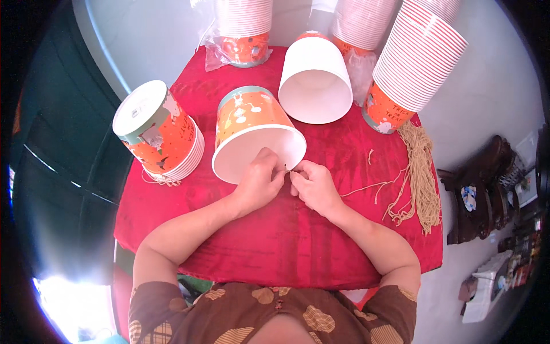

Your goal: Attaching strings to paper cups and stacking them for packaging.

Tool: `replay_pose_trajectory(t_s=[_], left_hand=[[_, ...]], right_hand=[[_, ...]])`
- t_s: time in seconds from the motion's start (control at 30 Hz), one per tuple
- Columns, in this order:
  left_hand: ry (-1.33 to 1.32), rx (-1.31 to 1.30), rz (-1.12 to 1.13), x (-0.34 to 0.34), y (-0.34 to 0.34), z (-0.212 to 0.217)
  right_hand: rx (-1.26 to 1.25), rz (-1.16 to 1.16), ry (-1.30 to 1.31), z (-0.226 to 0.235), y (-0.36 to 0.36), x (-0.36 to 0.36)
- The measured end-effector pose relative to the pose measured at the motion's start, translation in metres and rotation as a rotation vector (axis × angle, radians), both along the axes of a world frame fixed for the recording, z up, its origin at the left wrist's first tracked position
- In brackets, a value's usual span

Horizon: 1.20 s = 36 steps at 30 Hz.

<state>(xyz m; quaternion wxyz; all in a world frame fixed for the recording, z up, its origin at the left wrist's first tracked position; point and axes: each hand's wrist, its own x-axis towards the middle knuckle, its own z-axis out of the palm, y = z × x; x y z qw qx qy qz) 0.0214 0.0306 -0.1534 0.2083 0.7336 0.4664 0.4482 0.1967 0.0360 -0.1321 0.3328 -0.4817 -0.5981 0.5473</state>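
An orange printed paper bucket [252, 123] lies on its side on the red tablecloth [275, 235], its white mouth facing me. My left hand [260, 178] grips the near rim of this bucket. Touching it from the right, my right hand [312, 183] pinches a thin tan string [366, 188] at the rim, right where a small dark hole shows. The string trails off to the right across the cloth.
A plain white bucket [315, 80] lies behind. Stacks of nested buckets stand at the left [160, 135], back [245, 31] and right [415, 63]. A bundle of tan strings [421, 178] lies at the table's right edge. Dark wooden furniture [481, 189] stands on the floor to the right.
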Motion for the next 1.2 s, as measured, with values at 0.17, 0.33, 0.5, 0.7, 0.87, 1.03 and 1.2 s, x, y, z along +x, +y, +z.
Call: replay_pose_trajectory(t_s=[0.17, 0.33, 0.5, 0.7, 0.87, 1.03, 1.2], left_hand=[[0.03, -0.034, -0.078, 0.001, -0.003, 0.007], [0.084, -0.032, -0.098, 0.0, -0.006, 0.007], [0.11, -0.028, -0.128, 0.0, -0.008, 0.006], [0.137, -0.039, -0.149, 0.003, -0.008, 0.006], [0.105, -0.019, -0.152, 0.002, -0.008, 0.005], [0.099, -0.045, -0.151, 0.003, -0.008, 0.007], [0.094, -0.003, -0.135, 0.002, -0.006, 0.003]], right_hand=[[0.365, -0.029, -0.075, -0.013, 0.005, 0.003], [0.291, 0.015, -0.231, -0.004, 0.006, 0.003], [0.281, 0.043, -0.186, -0.005, 0.008, 0.004], [0.178, 0.068, -0.03, -0.026, 0.015, 0.006], [0.118, 0.07, 0.062, -0.024, 0.013, 0.005], [0.136, 0.043, 0.098, -0.024, 0.012, 0.005], [0.134, 0.045, 0.086, -0.022, 0.011, 0.007]])
